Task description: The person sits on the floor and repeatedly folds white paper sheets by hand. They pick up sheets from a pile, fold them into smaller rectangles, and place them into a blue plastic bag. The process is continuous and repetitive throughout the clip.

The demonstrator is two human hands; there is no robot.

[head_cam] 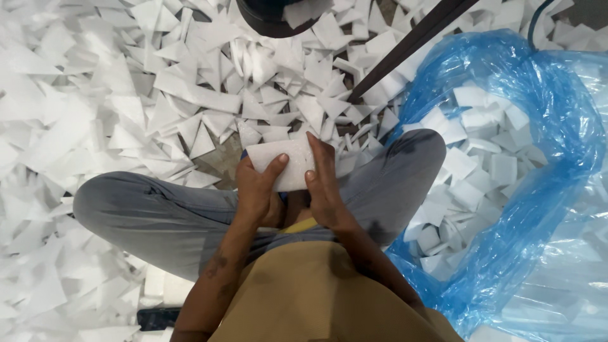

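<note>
Our right forearm runs off the lower edge of the view, the lower part of the white foam sheet point(282, 163) is hidden behind our fingers, and the dark round object point(272, 16) at the top is cut off and cannot be identified. We hold the sheet above our lap, between our bent knees, with the left hand point(256, 190) pinching its left side under the thumb and the right hand point(324, 183) closed on its right edge, fingers pointing away from us. To our right, the open blue plastic bag point(557, 126) holds squarish foam pieces point(472, 158), while triangular foam scraps point(126, 101) cover the floor.

Floor point(223, 158): strewn white foam offcuts point(190, 95); blue plastic bag point(557, 126).
</note>
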